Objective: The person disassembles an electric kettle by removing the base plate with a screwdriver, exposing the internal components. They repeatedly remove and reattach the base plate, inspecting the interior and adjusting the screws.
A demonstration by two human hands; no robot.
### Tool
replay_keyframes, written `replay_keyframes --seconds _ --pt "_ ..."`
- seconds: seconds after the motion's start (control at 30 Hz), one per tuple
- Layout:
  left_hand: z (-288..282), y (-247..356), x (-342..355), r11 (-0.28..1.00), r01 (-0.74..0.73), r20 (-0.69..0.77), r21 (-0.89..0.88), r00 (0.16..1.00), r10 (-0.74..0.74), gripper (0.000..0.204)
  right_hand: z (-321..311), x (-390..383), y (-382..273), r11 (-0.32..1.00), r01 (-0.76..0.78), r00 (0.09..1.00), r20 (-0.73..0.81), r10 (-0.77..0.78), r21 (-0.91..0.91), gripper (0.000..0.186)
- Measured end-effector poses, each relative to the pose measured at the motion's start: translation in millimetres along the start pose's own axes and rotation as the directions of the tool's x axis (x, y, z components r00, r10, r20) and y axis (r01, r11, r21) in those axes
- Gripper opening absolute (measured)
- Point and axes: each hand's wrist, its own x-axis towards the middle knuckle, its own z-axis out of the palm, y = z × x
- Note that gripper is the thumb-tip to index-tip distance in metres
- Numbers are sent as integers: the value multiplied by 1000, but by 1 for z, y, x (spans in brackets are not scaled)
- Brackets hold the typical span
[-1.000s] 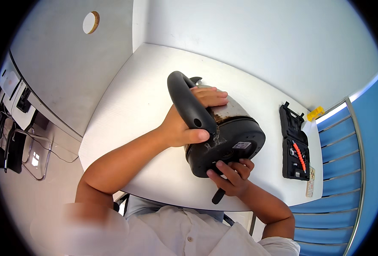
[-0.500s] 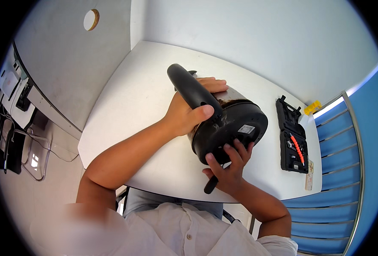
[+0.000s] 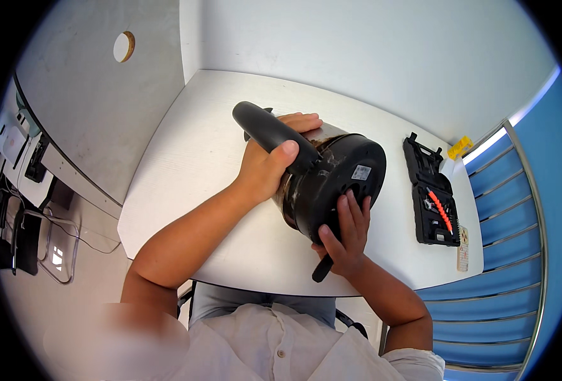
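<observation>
An electric kettle with a steel body (image 3: 320, 133), brown grime and a black base (image 3: 363, 155) is held tipped over the table (image 3: 167, 190), its underside turned toward me and to the right. My left hand (image 3: 259, 168) is closed around the body beside the black handle (image 3: 262, 127), thumb lying on the handle. My right hand (image 3: 347, 244) has its fingertips against the underside, with a slim black tool handle (image 3: 321, 270) held in it and poking out below. Where that tool ends is hidden by the fingers.
On the table's right side are an open black tool case (image 3: 427, 165) with an orange flexible shaft (image 3: 440, 209), a yellow object (image 3: 459, 147) and a pale remote (image 3: 462, 257). A metal railing (image 3: 528, 209) runs along the right; a grey partition (image 3: 103, 114) stands left.
The kettle has shifted left and turned so its base sits more upright, facing further right. My right hand has moved upward with it, fingers higher on the underside.
</observation>
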Motion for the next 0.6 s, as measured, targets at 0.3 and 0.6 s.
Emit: replay_keyframes --seconds 0.3,0.6 --pt "7 -4 -1 927 150 -80 -345 979 -188 64 -2 8 -2 995 -27 999 -35 24 -91 31" --pt "8 6 9 937 278 -71 -213 952 -299 72 -9 28 -5 982 -71 996 43 79 -178 30"
